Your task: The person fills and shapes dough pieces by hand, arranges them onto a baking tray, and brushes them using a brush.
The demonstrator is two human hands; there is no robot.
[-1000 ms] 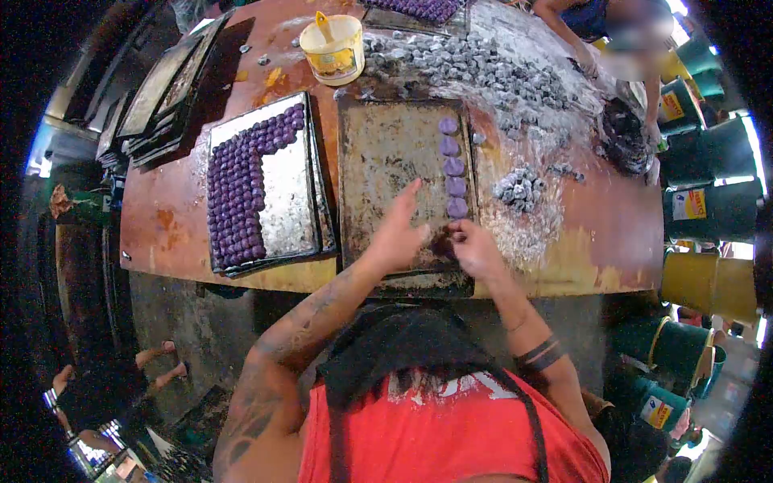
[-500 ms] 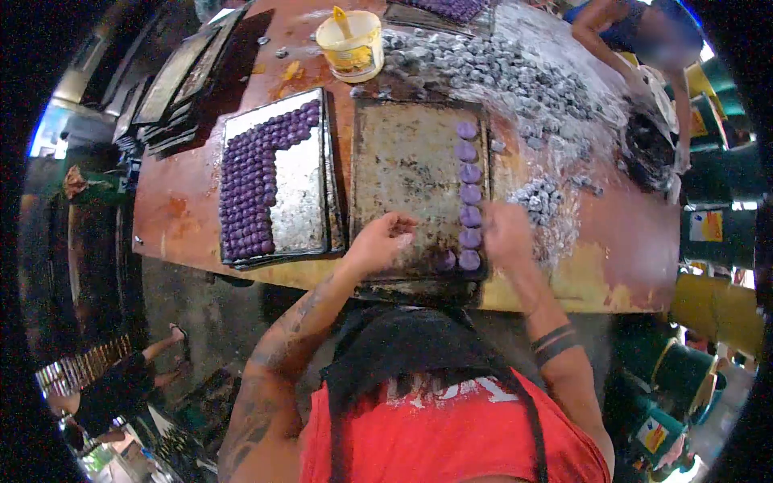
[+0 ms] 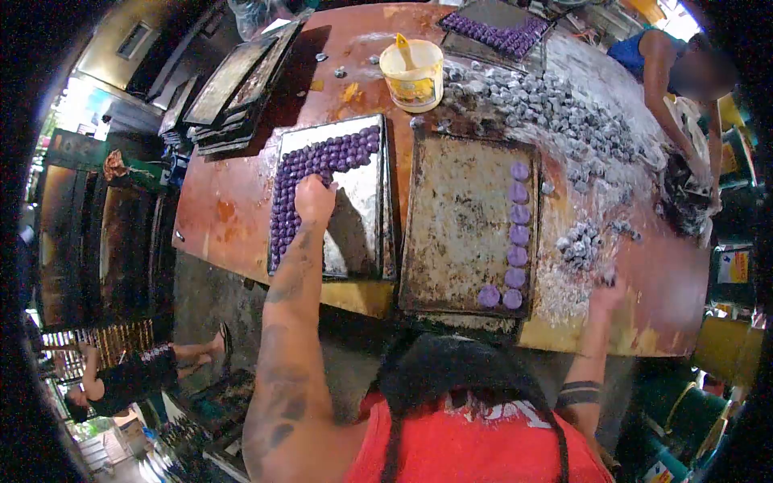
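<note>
Over round purple balls, left fingers curl; by floury lumps, right fingers blur; both grips unclear.

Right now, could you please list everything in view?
table: one, reddish, centre
left tray: one, silver, near left
dark balls: many, purple, left tray
middle tray: one, brownish, near centre
flat pieces: eight, light purple, middle tray
far tray: one, dark, far edge
far balls: many, purple, far tray
tray stack: one, dark, far left
bucket: one, cream, beyond trays
lumps: many, grey, mostly right
bins: several, green, yellow, right edge
co-worker: one, blue top, far right
other person: one, dark clothes, lower left
shirt: one, red, bottom
left hand: one, at dark balls
right hand: one, blurred, near right
</note>
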